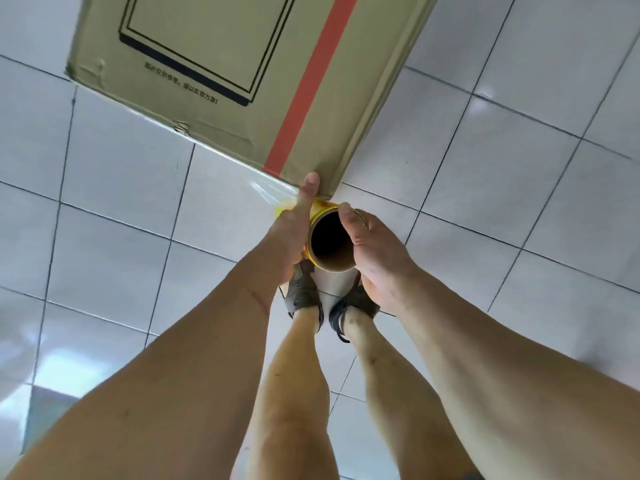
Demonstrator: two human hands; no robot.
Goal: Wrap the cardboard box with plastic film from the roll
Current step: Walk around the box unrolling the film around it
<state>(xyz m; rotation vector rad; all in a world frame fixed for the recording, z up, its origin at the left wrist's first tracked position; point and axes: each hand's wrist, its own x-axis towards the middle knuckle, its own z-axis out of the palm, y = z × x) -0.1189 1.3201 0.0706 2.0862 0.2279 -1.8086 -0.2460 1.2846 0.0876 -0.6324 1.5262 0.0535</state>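
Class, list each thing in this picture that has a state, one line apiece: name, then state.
cardboard box: closed, sealed with a red tape strip, standing on the tiled floor.
plastic film: stretched from the roll to the box's near edge.
roll: held upright at the box's corner, hollow core facing the camera.
left hand: grips the roll, thumb extended toward the box.
right hand: grips the roll's rim.

Matt brown cardboard box (221, 57) with a smooth red tape strip (311, 84); clear, glossy plastic film (273, 194); roll (332, 242) with brown paperboard core; glossy white floor tiles (114, 188).
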